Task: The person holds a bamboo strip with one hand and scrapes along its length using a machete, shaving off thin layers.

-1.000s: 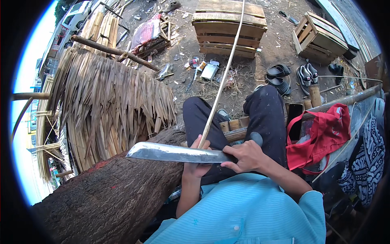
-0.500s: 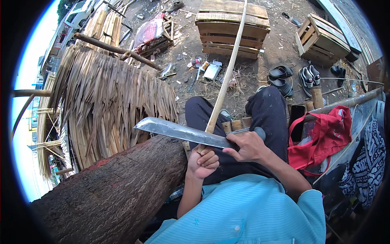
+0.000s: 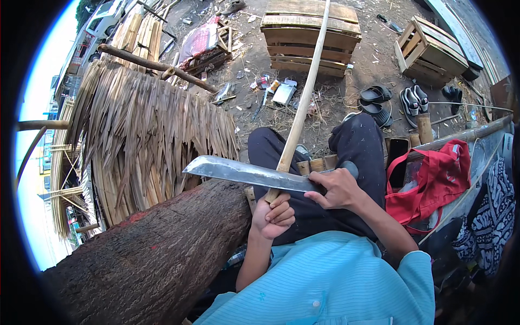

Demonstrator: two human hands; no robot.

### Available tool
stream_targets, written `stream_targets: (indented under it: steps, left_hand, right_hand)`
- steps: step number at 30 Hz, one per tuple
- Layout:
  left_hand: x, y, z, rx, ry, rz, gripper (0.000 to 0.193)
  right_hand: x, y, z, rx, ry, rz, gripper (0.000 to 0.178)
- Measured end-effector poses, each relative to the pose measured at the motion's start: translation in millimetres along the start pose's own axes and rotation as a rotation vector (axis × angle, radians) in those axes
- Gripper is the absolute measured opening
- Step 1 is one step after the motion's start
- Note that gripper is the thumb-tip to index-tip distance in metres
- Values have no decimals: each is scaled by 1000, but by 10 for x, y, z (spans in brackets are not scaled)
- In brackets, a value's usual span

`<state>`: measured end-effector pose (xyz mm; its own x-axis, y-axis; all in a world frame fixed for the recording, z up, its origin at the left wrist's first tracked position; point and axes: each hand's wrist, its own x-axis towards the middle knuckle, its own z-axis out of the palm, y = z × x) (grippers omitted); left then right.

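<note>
My left hand is closed round the near end of a long pale wooden pole, which runs away from me between my knees toward the top of the view. In my right hand is a machete, gripped near where blade and handle meet, with the thumb and fingers on the blade's base. Its broad grey blade points left and lies across the pole just above my left fist. Part of the handle is hidden behind my right hand; its rounded end shows beyond.
A thick tree trunk slants at my left, beside dried palm thatch. Wooden crates stand ahead. Sandals and sneakers lie right of my knees. A red bag and a dark phone rest at my right.
The machete and my right hand have shifted slightly right. My left hand still grips the pole's near end.
</note>
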<state>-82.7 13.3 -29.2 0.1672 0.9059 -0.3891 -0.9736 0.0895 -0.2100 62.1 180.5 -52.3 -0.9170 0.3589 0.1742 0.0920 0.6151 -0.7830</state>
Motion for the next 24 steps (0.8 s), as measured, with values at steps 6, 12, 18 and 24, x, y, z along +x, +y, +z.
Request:
stream_targets:
  steps: [6, 12, 18, 24]
  left_hand:
    - [-71, -65, 81, 19, 140, 135, 29]
    - [-25, -81, 66, 41, 11, 54, 37]
    - [-26, -58, 72, 82, 83, 77, 30]
    - [53, -200, 290, 560, 457, 323, 49]
  right_hand:
    - [3, -101, -125, -55, -128, -42, 37]
    - [-24, -62, -121, -5, -106, 13, 40]
    - [-10, 11, -92, -62, -76, 68, 43]
    - [-42, -143, -184, -42, -135, -6, 36]
